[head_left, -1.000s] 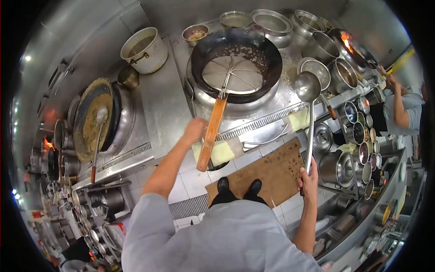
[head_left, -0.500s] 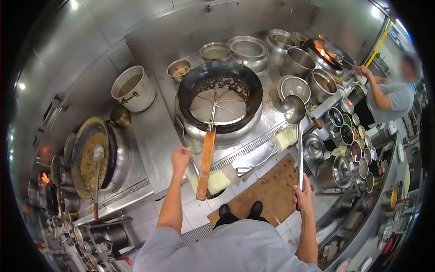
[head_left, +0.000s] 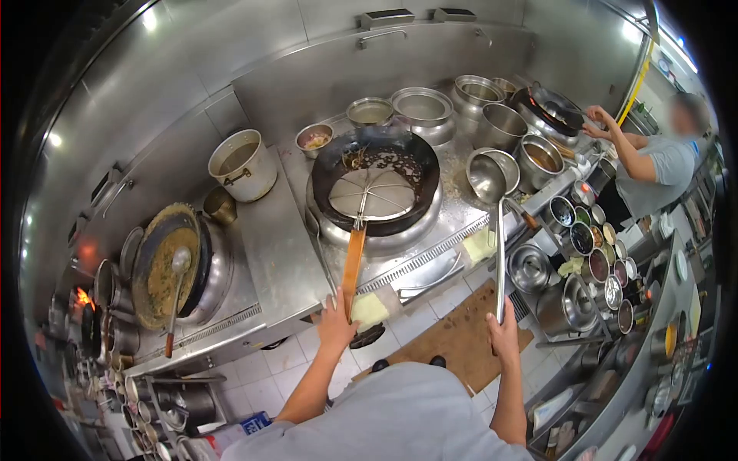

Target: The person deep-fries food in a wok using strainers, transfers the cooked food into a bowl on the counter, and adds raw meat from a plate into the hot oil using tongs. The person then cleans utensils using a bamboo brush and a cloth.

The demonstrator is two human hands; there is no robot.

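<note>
My right hand (head_left: 503, 332) is closed round the lower end of a long-handled metal ladle (head_left: 487, 178). The ladle's bowl hangs over the right part of the stove, overlapping a round strainer behind it. In the middle, a mesh skimmer (head_left: 377, 192) with a wooden handle (head_left: 354, 257) rests in a large black wok (head_left: 327, 165). Dark liquid and a few scraps show in the wok behind the mesh. My left hand (head_left: 335, 324) is at the lower end of the skimmer's handle, fingers stretched out beside it; a firm grip is not visible.
A dented pot (head_left: 254, 180) and a second wok (head_left: 146, 284) holding brownish food and a ladle stand left. Behind the middle wok are a small bowl (head_left: 314, 140) and several metal pots. At right, a person (head_left: 653, 169) works at another wok, near many seasoning containers (head_left: 582, 238).
My left hand has moved down and right to the skimmer handle's end. The ladle bowl has shifted slightly left. The flame at the co-worker's wok has died down.
</note>
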